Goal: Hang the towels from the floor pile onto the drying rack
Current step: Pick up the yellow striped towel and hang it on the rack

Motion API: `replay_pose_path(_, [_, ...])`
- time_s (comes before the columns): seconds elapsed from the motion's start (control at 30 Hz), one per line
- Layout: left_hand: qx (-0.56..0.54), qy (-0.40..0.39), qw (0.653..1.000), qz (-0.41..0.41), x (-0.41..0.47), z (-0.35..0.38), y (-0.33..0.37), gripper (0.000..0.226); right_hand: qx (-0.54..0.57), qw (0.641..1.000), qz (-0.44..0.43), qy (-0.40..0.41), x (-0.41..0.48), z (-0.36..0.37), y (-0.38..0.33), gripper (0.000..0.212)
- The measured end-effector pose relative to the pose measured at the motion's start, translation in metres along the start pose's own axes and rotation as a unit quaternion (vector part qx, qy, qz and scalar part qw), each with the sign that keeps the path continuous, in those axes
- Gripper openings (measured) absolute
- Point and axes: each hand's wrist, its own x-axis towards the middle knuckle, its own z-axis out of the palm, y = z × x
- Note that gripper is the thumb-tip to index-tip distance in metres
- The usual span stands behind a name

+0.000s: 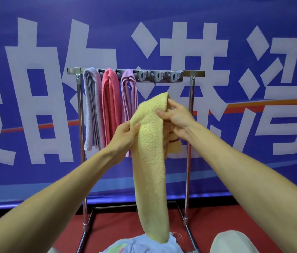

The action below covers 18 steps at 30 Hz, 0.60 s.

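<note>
The yellow towel (149, 147) is held up between both hands in front of the drying rack (191, 110). Its left edge is gripped by the left hand (125, 133), with the thumb curled over the front of the cloth and the fingers behind it. Its folded upper end is pinched by the right hand (176, 117), with the thumb pressed on the near face and the fingers spread along the far side of the fold. A long front length is left hanging straight down, its tip reaching the pale blue cloth of the floor pile (144, 246), while a shorter length with a brown stripe hangs behind the right wrist. The fold is held below the rack's top bar and apart from it. A grey clip strip (160, 76) is mounted on the bar, and three towels are hung side by side from its left part: a grey-lavender towel (91, 106), a pink towel (110, 106) and a lilac towel (128, 95), the last partly covered by the yellow one. The rack is stood on a red floor (116, 227) before a blue banner (34, 42) printed with large white characters. At the lower right a pale rounded shape, possibly a knee (233, 241), is seen.
</note>
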Motion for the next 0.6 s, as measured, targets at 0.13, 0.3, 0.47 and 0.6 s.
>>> replay_pose_path(0.13, [-0.005, 0.000, 1.000, -0.001, -0.001, 0.008, -0.007, 0.028, -0.024, 0.997, 0.004, 0.078, 0.002, 0.005, -0.002, 0.055])
replay_pose_path(0.3, [0.008, 0.034, 0.998, 0.051, 0.007, 0.020, 0.010, 0.025, -0.050, 0.991, 0.030, 0.122, -0.001, -0.006, -0.004, 0.051])
replay_pose_path(0.47, [0.066, 0.036, 0.995, 0.061, 0.030, 0.032, 0.029, 0.028, -0.173, 0.981, 0.026, 0.086, -0.007, -0.024, -0.008, 0.028])
replay_pose_path(0.6, [0.117, -0.043, 0.987, 0.098, 0.046, 0.030, 0.045, 0.030, -0.402, 0.902, -0.089, 0.129, 0.003, -0.033, -0.002, 0.027])
